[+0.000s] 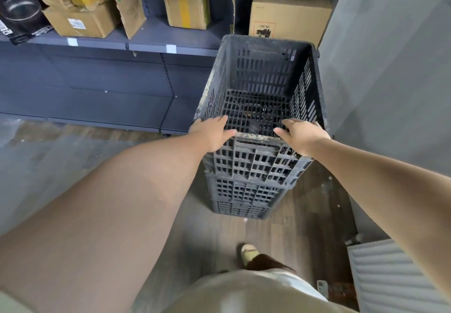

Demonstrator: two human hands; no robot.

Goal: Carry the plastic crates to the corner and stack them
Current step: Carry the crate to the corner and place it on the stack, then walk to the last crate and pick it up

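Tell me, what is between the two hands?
In the head view, only the top crate's dirty near rim lies between the left hand and right hand.

Bare forearms, beige top (244,293), pale shoe (247,251)

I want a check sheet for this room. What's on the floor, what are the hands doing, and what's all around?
Surface: wood-look floor, dusty specks.
Job's things: black crates stacked by the wall; top crate empty.
Clutter: nothing seen on the floor by the stack.
Hands: left hand and right hand on the top crate's near rim.
Cables: nothing seen.
Surroundings: shelf with boxes, grey wall.
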